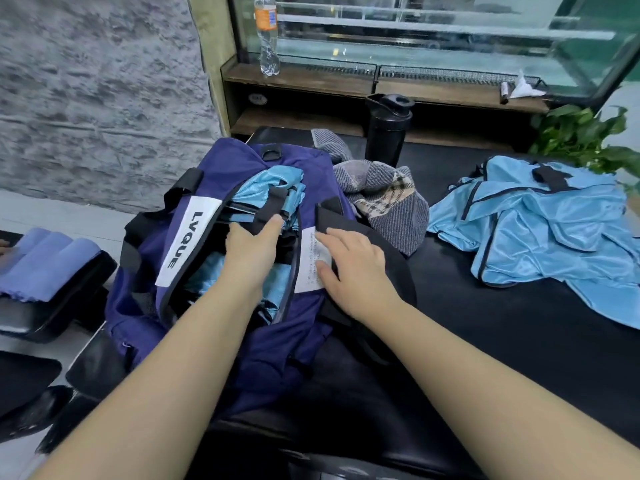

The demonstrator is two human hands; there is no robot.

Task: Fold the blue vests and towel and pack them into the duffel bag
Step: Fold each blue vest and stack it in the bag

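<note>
Head view: left hand [251, 252] flat on packed vest [273, 188]; right hand [353, 268] spread on duffel bag [221, 161].

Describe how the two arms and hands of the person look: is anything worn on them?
Both forearms are bare up to the frame edge; no sleeves show. The left hand and the right hand wear no gloves, and no rings, watch or bracelet are visible. The fingernails look short and unpainted.

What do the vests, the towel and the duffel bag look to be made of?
Vests: thin, glossy synthetic, likely polyester; they shine and crumple softly.
Towel: matte woven cloth, grey ribbed with a plaid patch.
Duffel bag: navy fabric, probably nylon, with a faint sheen and black webbing straps.
</note>
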